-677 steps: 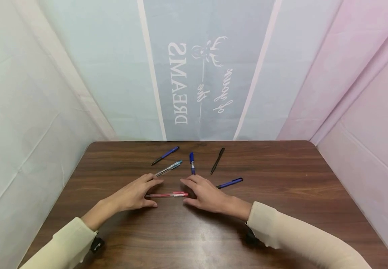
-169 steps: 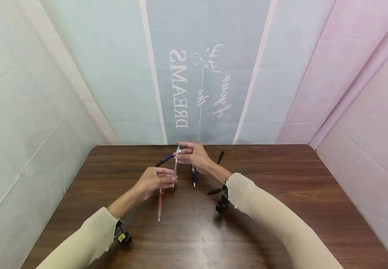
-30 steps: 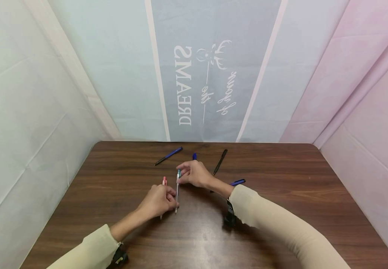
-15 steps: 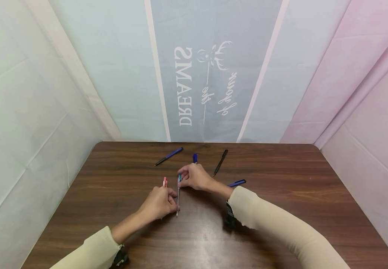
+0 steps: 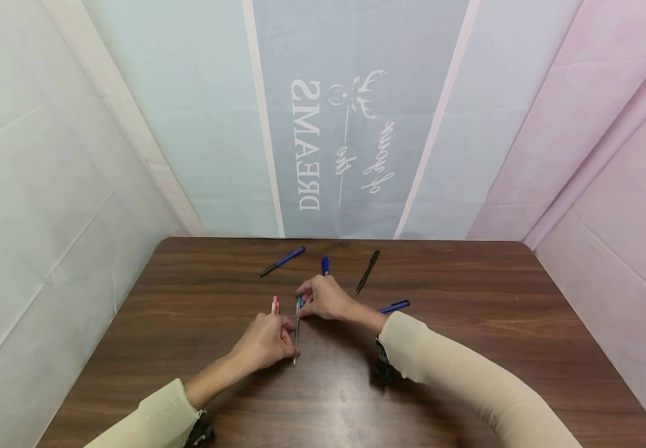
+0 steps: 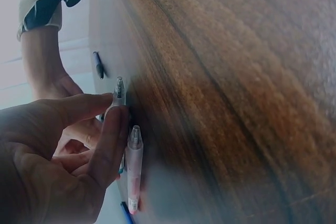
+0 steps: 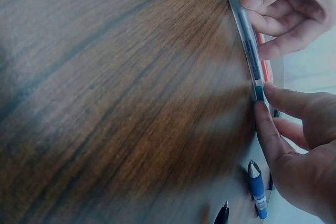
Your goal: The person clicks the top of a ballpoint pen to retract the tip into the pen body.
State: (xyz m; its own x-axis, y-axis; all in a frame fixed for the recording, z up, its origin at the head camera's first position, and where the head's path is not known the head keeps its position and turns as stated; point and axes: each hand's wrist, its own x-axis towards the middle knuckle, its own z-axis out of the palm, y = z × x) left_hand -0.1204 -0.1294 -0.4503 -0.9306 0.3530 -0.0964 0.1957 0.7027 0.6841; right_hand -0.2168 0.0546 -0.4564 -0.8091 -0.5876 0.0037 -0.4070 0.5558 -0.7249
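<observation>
A clear-barrelled pen with a teal end (image 7: 249, 45) lies lengthwise between my two hands, close to the table. My left hand (image 5: 264, 341) pinches it near its tip, thumb on one side and fingers on the other. At the teal end, my right hand (image 5: 327, 298) pinches it between thumb and fingers. Just left of it, a clear pen with a red end (image 6: 135, 174) lies on the table, roughly parallel. In the head view my left hand covers most of that red pen, leaving its red end showing.
Farther back on the brown table (image 5: 468, 348) lie a blue-and-black pen (image 5: 281, 261), a blue pen (image 5: 325, 266) partly behind my right hand, and a black pen (image 5: 368, 272). Another blue pen (image 5: 394, 306) shows beyond my right forearm. Fabric walls enclose the back and sides.
Over the last second both hands have shifted slightly toward me with the clear teal-ended pen, lowering it. Much earlier, the red pen lay crosswise; now it points away from me.
</observation>
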